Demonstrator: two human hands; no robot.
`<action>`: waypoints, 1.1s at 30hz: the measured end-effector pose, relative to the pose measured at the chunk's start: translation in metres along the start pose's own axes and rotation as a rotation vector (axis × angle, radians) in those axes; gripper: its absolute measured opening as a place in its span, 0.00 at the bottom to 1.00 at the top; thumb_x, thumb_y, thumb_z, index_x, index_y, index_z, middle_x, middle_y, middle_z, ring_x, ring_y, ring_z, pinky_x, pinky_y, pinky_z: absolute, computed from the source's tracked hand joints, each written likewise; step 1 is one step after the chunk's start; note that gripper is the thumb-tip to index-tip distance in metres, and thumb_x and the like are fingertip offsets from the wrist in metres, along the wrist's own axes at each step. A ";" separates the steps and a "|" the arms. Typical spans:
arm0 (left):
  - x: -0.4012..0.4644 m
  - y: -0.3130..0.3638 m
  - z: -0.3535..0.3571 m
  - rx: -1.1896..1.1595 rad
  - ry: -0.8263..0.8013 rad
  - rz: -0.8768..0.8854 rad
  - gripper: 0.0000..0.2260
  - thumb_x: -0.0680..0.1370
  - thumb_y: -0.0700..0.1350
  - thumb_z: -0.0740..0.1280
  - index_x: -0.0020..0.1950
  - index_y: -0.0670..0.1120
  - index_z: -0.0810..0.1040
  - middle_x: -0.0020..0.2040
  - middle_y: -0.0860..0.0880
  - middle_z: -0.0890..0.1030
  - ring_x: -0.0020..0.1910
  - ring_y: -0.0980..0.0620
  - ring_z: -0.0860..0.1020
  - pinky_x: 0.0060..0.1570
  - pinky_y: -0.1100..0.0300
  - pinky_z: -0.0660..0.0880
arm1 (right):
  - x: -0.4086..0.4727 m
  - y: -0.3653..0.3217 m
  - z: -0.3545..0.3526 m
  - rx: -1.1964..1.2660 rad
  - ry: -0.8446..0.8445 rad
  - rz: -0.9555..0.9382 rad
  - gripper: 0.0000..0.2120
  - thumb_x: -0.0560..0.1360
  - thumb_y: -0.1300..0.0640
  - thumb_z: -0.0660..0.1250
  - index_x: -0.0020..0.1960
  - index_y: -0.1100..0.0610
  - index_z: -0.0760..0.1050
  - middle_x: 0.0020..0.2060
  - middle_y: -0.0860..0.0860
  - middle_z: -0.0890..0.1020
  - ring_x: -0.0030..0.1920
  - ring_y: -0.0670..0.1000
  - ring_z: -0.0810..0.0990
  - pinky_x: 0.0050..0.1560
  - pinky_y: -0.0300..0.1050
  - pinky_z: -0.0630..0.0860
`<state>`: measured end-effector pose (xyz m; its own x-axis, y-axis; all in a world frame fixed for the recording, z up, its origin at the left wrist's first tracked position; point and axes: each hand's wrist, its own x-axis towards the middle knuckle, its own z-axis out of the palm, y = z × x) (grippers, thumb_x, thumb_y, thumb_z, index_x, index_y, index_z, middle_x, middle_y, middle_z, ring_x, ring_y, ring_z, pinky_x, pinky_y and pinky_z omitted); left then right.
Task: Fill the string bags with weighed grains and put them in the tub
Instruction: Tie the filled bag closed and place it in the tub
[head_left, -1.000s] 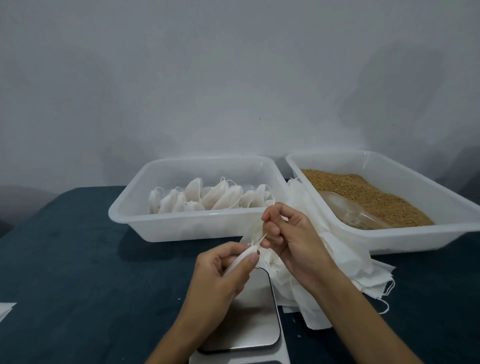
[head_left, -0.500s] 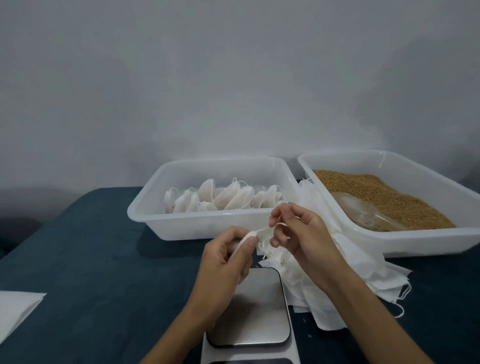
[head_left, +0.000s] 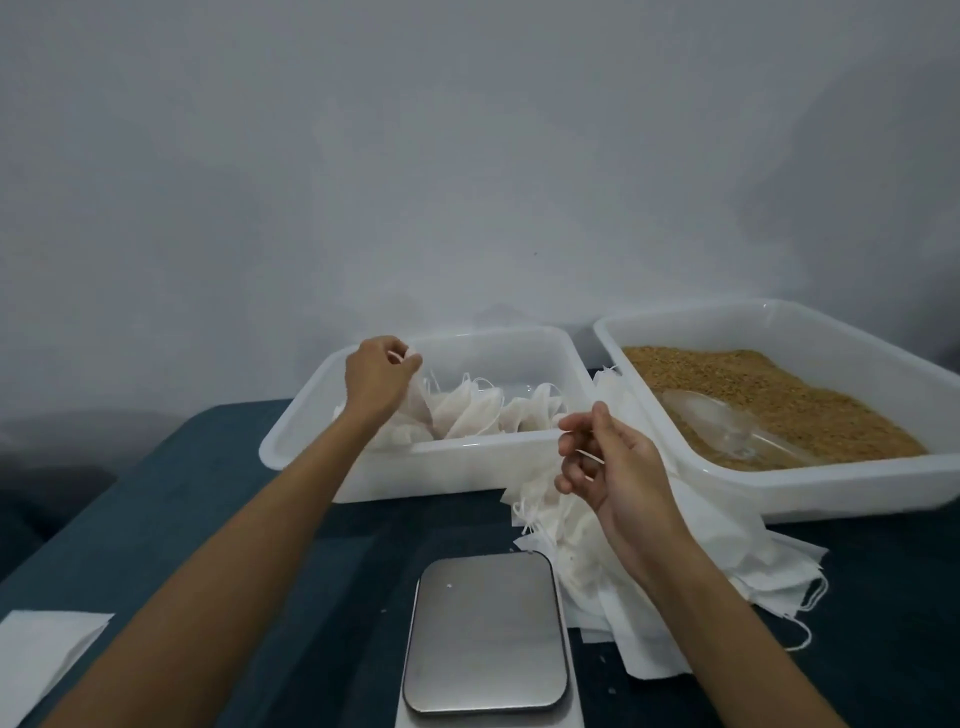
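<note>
My left hand (head_left: 381, 375) pinched a filled bag (head_left: 415, 402) into the tub (head_left: 311, 441) at 11 o'clock, joining several already there. Right hand (head_left: 605, 457) hung loosely curled, maybe on a string, hard to tell. Plenty of empty bags (head_left: 727, 566) and grain (head_left: 769, 400) left at 2 o'clock.

White tubs (head_left: 545, 467), golden-brown grains (head_left: 769, 400), teal table (head_left: 208, 493), silver scale (head_left: 485, 631).

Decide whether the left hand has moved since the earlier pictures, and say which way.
Yes. The left hand has gone from above the scale forward and left, into the tub of filled bags.
</note>
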<state>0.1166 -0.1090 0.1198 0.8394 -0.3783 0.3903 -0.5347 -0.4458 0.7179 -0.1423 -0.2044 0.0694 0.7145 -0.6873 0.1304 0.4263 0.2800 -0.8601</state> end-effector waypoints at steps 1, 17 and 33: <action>0.005 -0.005 0.003 0.083 0.006 0.007 0.07 0.80 0.42 0.71 0.50 0.38 0.84 0.46 0.42 0.84 0.44 0.46 0.79 0.47 0.55 0.74 | 0.001 0.000 -0.001 0.001 0.002 0.003 0.21 0.84 0.48 0.59 0.44 0.58 0.84 0.35 0.55 0.79 0.28 0.49 0.72 0.31 0.45 0.75; -0.092 0.052 0.026 0.083 -0.084 0.424 0.06 0.80 0.44 0.73 0.46 0.48 0.77 0.35 0.53 0.75 0.34 0.56 0.73 0.39 0.54 0.73 | 0.010 -0.035 -0.027 0.267 0.088 -0.123 0.22 0.84 0.44 0.56 0.47 0.60 0.79 0.33 0.52 0.77 0.27 0.48 0.70 0.27 0.40 0.70; -0.194 0.056 0.067 0.186 -0.485 0.387 0.14 0.79 0.60 0.70 0.42 0.52 0.82 0.33 0.57 0.75 0.34 0.59 0.74 0.35 0.60 0.67 | 0.010 -0.036 -0.027 0.237 0.100 -0.129 0.25 0.84 0.42 0.55 0.46 0.60 0.78 0.32 0.52 0.77 0.26 0.48 0.69 0.27 0.41 0.68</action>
<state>-0.0825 -0.1150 0.0461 0.4666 -0.8441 0.2642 -0.8343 -0.3207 0.4485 -0.1658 -0.2391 0.0880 0.5932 -0.7866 0.1717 0.6359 0.3270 -0.6990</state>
